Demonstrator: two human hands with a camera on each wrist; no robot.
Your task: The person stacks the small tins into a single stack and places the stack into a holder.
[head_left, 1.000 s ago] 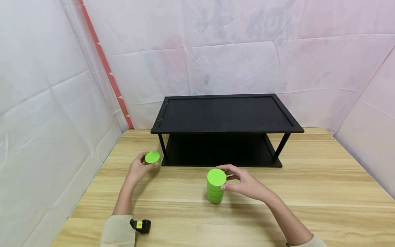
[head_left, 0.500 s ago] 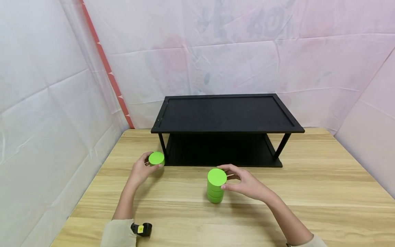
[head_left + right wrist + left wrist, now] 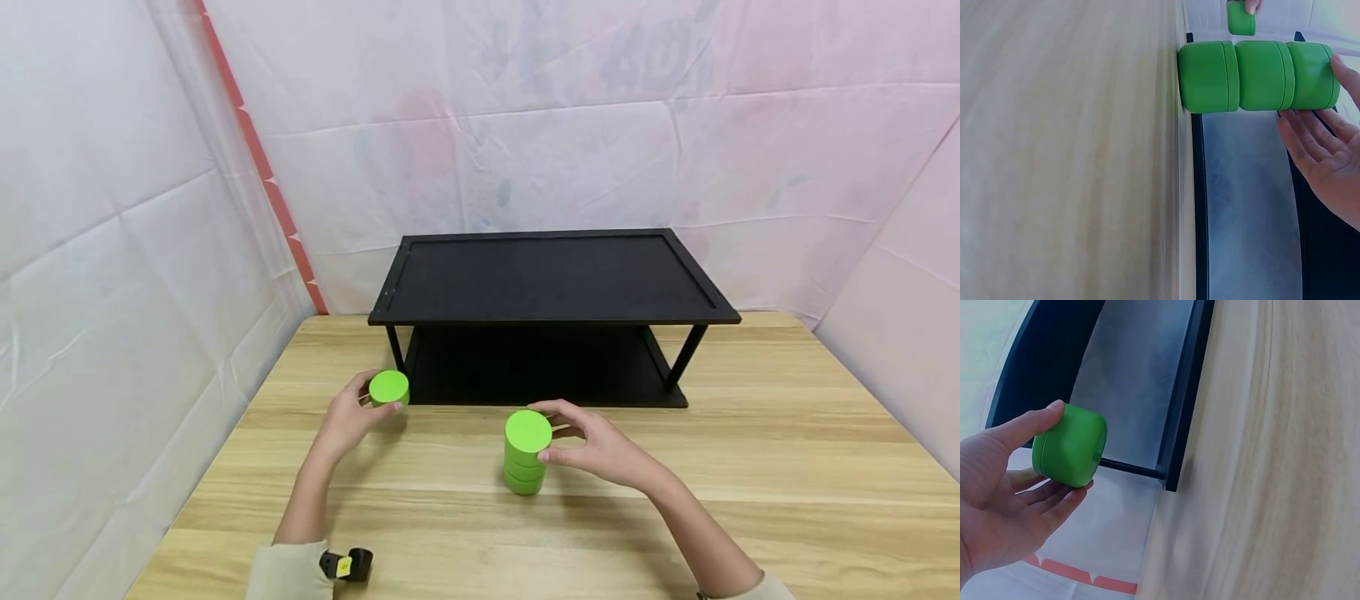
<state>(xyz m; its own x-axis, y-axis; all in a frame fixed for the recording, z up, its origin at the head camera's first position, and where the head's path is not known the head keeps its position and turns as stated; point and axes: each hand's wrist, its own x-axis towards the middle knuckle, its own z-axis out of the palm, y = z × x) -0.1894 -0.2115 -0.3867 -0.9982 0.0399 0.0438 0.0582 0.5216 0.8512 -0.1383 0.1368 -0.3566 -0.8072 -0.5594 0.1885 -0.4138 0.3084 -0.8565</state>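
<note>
My left hand (image 3: 351, 423) holds a small green round jar (image 3: 1069, 447) between its thumb and fingers. That jar is off the table, by the left front corner of the black two-tier rack (image 3: 555, 279). In the left wrist view, a lid seam runs round it. Three matching green jars (image 3: 1204, 78) stand in an upright stack on the wooden table, in front of the rack's middle. My right hand (image 3: 600, 448) grips the top jar of the stack (image 3: 528, 432) from the right side, thumb in front and fingers behind.
The rack has a raised rim, thin posts (image 3: 686, 354) and a lower shelf (image 3: 525, 362) close to the table. White sheeting (image 3: 600, 150) hangs behind and on both sides of the wooden table (image 3: 795, 433). A black camera band (image 3: 347, 567) sits at the left sleeve.
My left hand has moved a little to the right with its jar, closer to the rack's left front post. The right hand and the stack have stayed in place.
</note>
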